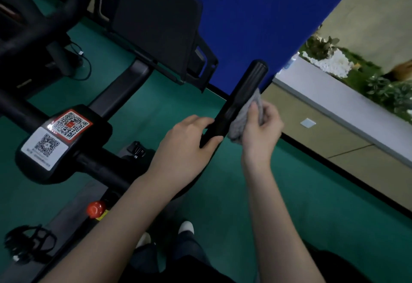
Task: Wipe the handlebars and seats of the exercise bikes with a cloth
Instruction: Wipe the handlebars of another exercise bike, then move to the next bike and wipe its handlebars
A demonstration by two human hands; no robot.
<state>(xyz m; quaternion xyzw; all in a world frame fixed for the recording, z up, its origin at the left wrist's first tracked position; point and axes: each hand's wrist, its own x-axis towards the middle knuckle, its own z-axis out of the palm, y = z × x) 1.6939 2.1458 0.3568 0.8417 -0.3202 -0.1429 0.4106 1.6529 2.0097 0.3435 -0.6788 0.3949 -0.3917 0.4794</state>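
Note:
A black handlebar grip (243, 95) of an exercise bike juts up and to the right in the middle of the head view. My left hand (189, 135) wraps around its lower end. A grey cloth (247, 117) is pressed against the right side of the grip, and my right hand (262, 126) is closed on that cloth. The rest of the handlebar (100, 166) runs left to a black centre plate with two QR code stickers (58, 135). No seat is in view.
The bike's black screen (156, 19) stands beyond the bar. A red knob (95, 209) and a pedal (29, 244) sit lower left. A blue wall panel (256, 15) and a low ledge (345, 113) with plants close off the right. Green floor lies below.

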